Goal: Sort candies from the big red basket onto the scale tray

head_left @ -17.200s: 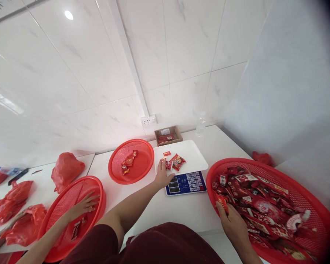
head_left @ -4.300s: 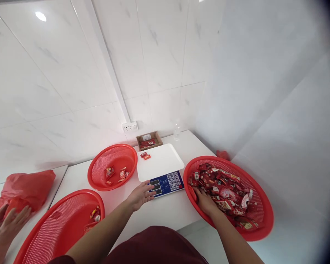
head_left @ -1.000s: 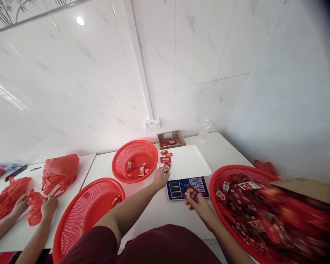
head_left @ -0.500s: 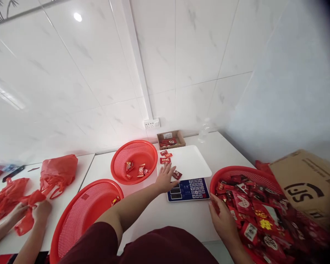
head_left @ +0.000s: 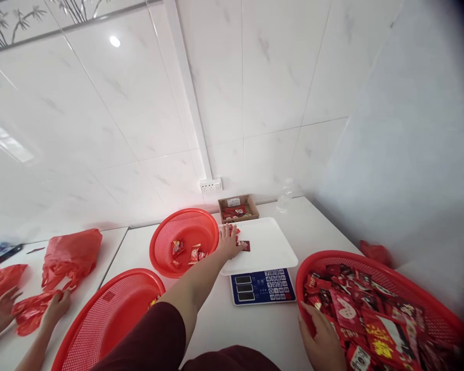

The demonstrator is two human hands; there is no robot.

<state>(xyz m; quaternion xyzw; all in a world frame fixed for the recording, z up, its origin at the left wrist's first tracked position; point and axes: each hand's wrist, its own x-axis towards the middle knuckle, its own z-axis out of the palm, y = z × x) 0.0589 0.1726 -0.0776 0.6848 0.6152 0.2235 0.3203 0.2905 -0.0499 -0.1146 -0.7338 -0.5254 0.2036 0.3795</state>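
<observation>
My left hand [head_left: 229, 244] reaches over the left part of the white tray [head_left: 272, 247] of a digital scale [head_left: 263, 286], fingers spread. It lies over several small red snack packets [head_left: 243, 246], partly hiding them. My right hand [head_left: 321, 337] is at the near left rim of a red plastic basket [head_left: 400, 274], its fingers and thumb around the rim. This basket is heaped with red snack packets [head_left: 384, 335] of various sizes. Just left of the tray, a smaller red basket [head_left: 156, 242] holds a few packets [head_left: 194, 254].
A large red basket [head_left: 112, 330] stands front left. Behind the scale are a small carton [head_left: 251, 206] of packets and a clear bottle [head_left: 285, 196]. Far left, another person's hands [head_left: 56, 309] handle a red plastic bag [head_left: 33, 312]; a fuller bag [head_left: 71, 252] stands behind.
My left hand has moved left across the tray, over the packets. The cardboard box beside the right basket is out of view. The other person's hands have moved apart. The view has tilted up.
</observation>
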